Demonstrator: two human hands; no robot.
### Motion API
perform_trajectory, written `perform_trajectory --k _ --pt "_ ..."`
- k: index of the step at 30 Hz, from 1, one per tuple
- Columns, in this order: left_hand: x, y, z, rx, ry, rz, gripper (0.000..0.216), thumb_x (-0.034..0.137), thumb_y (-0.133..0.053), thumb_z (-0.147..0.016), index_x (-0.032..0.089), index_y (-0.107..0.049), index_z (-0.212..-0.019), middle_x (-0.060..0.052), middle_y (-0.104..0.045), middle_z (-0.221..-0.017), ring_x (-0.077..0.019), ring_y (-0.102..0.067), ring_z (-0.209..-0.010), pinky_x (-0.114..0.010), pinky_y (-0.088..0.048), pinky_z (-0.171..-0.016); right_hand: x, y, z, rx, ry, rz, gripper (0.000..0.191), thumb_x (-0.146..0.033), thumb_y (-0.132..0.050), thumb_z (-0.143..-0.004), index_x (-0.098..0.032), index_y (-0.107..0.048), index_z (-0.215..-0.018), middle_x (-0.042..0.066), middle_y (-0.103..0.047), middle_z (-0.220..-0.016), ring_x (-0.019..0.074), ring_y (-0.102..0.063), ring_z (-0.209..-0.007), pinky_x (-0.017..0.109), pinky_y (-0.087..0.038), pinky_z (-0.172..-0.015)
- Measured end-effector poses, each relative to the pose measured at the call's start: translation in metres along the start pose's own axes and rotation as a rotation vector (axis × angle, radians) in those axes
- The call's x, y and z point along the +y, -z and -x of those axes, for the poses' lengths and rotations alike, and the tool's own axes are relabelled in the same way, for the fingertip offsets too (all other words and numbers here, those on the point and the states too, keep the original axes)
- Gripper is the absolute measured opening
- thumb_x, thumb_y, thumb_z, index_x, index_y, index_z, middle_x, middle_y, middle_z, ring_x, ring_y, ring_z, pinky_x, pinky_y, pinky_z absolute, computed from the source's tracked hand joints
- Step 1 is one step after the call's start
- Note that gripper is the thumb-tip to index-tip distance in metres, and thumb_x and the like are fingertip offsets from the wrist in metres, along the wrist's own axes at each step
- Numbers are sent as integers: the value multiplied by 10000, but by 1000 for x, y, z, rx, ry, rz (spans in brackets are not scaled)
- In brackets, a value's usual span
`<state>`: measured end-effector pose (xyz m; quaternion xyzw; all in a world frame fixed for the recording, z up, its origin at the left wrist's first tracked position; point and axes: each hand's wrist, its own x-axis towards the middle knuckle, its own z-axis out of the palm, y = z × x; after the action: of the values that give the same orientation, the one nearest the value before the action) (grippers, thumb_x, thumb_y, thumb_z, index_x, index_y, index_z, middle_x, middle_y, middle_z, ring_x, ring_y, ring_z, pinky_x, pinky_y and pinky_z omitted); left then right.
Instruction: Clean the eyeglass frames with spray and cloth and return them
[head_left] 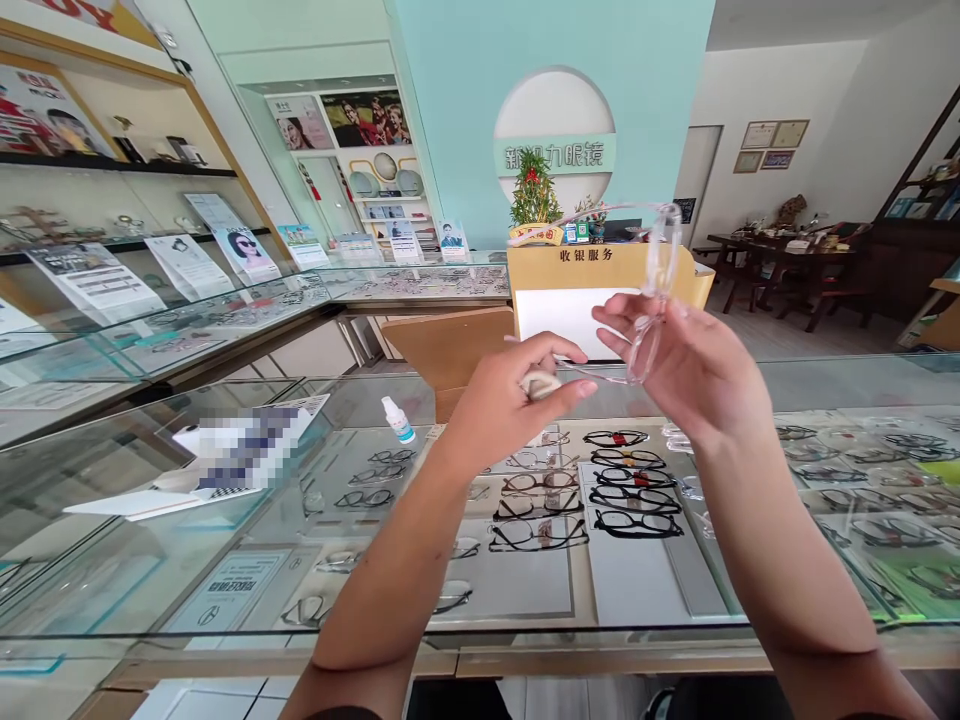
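My right hand (686,365) is raised above the glass counter and grips a pair of clear-framed glasses (654,290) held upright, one temple stretching left toward my other hand. My left hand (510,395) is closed in a pinch on a small pale cloth (540,383), pressed near the lower end of the glasses' temple. Both hands hover over the glass display case (225,560), which holds several rows of dark-framed spectacles (634,495).
A small white spray bottle (397,420) stands on the counter to the left. Papers and a booklet (225,460) lie at left. A wooden cashier desk (592,275) with a small tree (534,195) stands beyond. More display cases line the left wall.
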<state>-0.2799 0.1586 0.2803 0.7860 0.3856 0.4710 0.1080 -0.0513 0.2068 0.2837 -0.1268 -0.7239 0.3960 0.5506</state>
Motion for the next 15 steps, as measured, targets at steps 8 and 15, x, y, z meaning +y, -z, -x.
perform_trajectory --k 8,15 --pt "-38 35 -1 492 216 141 664 765 -546 -1044 225 -578 -658 44 -319 -519 -113 -260 -458 -307 -228 -483 -27 11 7 96 6 -252 192 -520 -713 -1026 -356 -813 -1021 33 -812 -1295 310 -665 -1463 528 -563 -1250" --pt "-152 74 67 862 612 -162 652 801 -378 -1063 237 -494 -757 42 -378 -585 -137 -355 -522 -293 -317 -538 -37 6 8 156 -15 -404 83 -428 -795 -960 -356 -828 -936 29 -821 -1219 287 -683 -1397 468 -540 -1259"
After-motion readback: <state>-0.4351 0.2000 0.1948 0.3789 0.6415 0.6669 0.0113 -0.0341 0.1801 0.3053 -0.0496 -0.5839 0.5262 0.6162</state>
